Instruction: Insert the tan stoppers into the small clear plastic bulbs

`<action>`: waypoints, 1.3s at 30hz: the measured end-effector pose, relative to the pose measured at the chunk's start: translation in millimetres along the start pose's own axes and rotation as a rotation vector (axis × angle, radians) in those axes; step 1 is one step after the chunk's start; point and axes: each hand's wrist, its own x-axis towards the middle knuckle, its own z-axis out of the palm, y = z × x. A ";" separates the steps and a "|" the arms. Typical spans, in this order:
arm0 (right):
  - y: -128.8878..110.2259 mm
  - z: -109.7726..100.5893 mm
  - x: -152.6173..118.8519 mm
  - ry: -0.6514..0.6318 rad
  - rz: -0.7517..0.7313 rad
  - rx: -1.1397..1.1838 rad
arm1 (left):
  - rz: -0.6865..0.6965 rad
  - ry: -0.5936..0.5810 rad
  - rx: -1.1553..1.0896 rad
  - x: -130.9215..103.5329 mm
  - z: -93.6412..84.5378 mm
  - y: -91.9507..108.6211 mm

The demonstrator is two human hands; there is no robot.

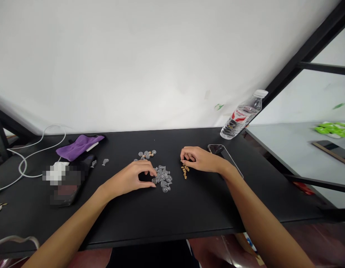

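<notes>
Several small clear glass bottles [163, 176] lie in a pile at the middle of the black table. My left hand [135, 178] is at the pile's left edge, thumb and fingertips around one clear piece [154, 181]. Just right of the pile, several small corks [185, 172] lie loose on the table. My right hand [195, 158] is over their far end, its fingers curled together; whatever it may pinch is too small to make out. Behind my left hand stands a group of round clear bottles with corks [146, 154].
Two clear bottles [105, 162] lie at the left, near a dark phone [74, 186] and a purple cloth [79, 146]. White cables [22, 160] loop at the far left. Another phone [228, 158] lies beyond my right forearm, and a water bottle [241, 117] leans at the back right.
</notes>
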 end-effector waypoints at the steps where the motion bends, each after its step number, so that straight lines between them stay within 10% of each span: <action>1: -0.5 -0.3 -0.4 -0.006 0.001 0.003 | -0.015 0.027 0.005 -0.8 -4.7 -1.4; 11: -5.7 -3.7 -3.2 -0.027 -0.014 0.026 | -0.317 0.113 0.216 -16.0 -53.5 -24.7; 26: -8.7 1.5 -0.6 -0.023 -0.020 0.049 | -0.290 0.056 0.237 -14.2 -41.2 -29.9; 39: -7.5 2.9 0.7 -0.001 -0.008 0.095 | -0.162 0.413 -0.174 3.6 -9.9 0.0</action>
